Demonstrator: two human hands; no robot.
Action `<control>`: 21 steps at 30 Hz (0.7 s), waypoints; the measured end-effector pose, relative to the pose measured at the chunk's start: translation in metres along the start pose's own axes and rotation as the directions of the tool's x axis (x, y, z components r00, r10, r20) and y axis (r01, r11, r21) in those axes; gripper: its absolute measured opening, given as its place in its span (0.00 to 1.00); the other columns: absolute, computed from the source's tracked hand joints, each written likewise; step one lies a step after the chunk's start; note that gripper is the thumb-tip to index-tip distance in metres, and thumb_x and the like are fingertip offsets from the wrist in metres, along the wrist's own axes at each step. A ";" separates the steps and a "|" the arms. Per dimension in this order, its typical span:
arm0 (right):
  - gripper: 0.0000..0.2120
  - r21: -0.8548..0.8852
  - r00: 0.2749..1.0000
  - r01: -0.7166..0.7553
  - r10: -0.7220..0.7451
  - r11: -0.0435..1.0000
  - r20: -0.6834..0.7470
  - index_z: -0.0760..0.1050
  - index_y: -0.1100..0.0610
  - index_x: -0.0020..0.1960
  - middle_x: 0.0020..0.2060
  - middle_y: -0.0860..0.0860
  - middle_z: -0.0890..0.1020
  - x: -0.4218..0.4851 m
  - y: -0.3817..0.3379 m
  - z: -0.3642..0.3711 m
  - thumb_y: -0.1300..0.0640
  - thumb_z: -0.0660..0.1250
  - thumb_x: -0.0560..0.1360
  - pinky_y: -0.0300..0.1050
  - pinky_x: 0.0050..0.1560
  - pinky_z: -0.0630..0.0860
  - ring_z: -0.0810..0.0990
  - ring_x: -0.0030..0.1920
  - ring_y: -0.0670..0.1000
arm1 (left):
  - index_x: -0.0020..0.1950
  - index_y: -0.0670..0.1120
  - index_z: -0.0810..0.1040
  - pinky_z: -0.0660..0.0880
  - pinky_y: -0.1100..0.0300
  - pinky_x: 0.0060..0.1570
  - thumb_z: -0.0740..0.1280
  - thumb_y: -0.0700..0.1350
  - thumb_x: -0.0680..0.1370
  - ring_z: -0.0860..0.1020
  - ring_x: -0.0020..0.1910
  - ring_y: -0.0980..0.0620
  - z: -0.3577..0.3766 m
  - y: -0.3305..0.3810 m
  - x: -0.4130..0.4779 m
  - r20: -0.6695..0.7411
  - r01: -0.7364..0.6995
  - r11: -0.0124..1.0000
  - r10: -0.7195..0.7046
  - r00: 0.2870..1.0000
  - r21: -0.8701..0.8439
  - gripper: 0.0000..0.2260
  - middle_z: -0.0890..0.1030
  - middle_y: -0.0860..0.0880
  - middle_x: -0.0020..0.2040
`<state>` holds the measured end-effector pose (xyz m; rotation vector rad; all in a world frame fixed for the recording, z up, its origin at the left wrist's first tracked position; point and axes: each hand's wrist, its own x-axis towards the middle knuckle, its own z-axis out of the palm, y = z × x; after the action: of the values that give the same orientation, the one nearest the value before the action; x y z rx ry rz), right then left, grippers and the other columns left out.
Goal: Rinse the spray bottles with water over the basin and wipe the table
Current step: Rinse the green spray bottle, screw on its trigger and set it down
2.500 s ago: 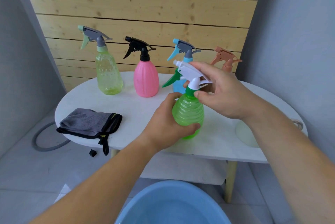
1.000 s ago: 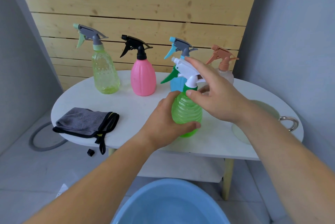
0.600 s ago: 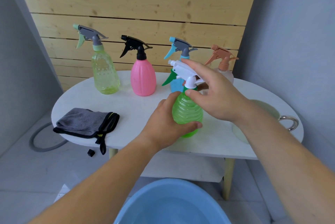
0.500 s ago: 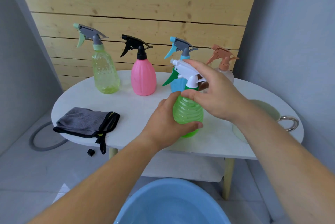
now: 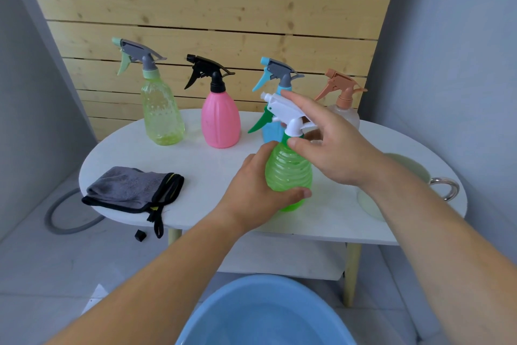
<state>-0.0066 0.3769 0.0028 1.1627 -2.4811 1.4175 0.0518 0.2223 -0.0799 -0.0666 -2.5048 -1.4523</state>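
A green spray bottle [image 5: 288, 174] with a white spray head [image 5: 285, 109] and a green trigger stands upright near the middle of the white table [image 5: 212, 165]. My left hand [image 5: 257, 193] grips its ribbed body from the left. My right hand [image 5: 330, 143] is on the spray head, thumb at the white collar and fingers over the top. Behind stand a yellow-green bottle [image 5: 161, 115], a pink bottle [image 5: 221, 121], a blue bottle [image 5: 272, 132] partly hidden, and a clear bottle with an orange head [image 5: 345, 109]. A blue basin [image 5: 268, 314] sits on the floor below.
A folded grey cloth [image 5: 131, 188] with black trim lies at the table's left front edge, its strap hanging over. A pale green cup with a metal handle [image 5: 444, 188] sits at the right, mostly behind my right arm. A grey hose ring [image 5: 56, 221] lies on the floor.
The white spray head has turned slightly back and forth under my right hand. My left hand has kept its hold on the green bottle, which has stayed in place.
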 end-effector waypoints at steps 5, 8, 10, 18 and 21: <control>0.28 -0.014 0.997 -0.016 0.015 1.000 -0.078 0.67 0.44 0.70 0.55 0.40 0.76 0.001 -0.002 0.008 0.51 0.73 0.73 0.40 0.52 0.75 0.76 0.53 0.44 | 0.72 0.64 0.67 0.75 0.48 0.67 0.77 0.68 0.60 0.76 0.65 0.54 0.000 0.000 0.000 -0.008 -0.003 1.000 0.003 1.000 0.000 0.42 0.78 0.54 0.64; 0.28 0.022 1.000 -0.014 0.014 1.000 -0.025 0.65 0.44 0.73 0.59 0.42 0.76 0.000 -0.001 0.004 0.54 0.68 0.74 0.42 0.56 0.75 0.75 0.58 0.44 | 0.72 0.63 0.68 0.76 0.47 0.66 0.77 0.69 0.60 0.77 0.65 0.54 -0.001 -0.001 0.000 -0.004 0.005 1.000 -0.005 1.000 -0.010 0.43 0.78 0.54 0.64; 0.27 0.010 1.000 -0.027 0.027 1.000 0.000 0.66 0.45 0.72 0.53 0.33 0.77 -0.001 -0.001 0.000 0.56 0.70 0.75 0.43 0.56 0.75 0.77 0.56 0.42 | 0.73 0.62 0.67 0.75 0.48 0.67 0.77 0.69 0.59 0.76 0.65 0.53 0.001 0.000 0.000 -0.008 0.005 1.000 -0.005 1.000 -0.002 0.44 0.78 0.54 0.65; 0.25 0.057 0.999 -0.041 0.040 0.998 0.014 0.70 0.49 0.69 0.55 0.47 0.79 -0.001 0.001 -0.001 0.55 0.69 0.73 0.55 0.58 0.78 0.80 0.54 0.49 | 0.74 0.62 0.67 0.75 0.48 0.66 0.76 0.70 0.59 0.76 0.65 0.53 0.001 0.001 -0.001 -0.014 0.015 1.000 -0.015 1.000 0.012 0.45 0.77 0.54 0.65; 0.19 -0.018 0.999 -0.038 0.037 0.999 -0.027 0.72 0.52 0.61 0.49 0.50 0.79 -0.002 0.000 0.003 0.50 0.71 0.72 0.60 0.53 0.77 0.79 0.50 0.55 | 0.73 0.62 0.67 0.75 0.48 0.67 0.76 0.70 0.59 0.76 0.65 0.54 0.001 0.001 -0.001 -0.018 0.020 1.000 -0.020 1.000 0.018 0.45 0.77 0.54 0.65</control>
<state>-0.0046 0.3756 0.0003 1.0920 -2.5052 1.4069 0.0523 0.2243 -0.0795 -0.0246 -2.5106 -1.4315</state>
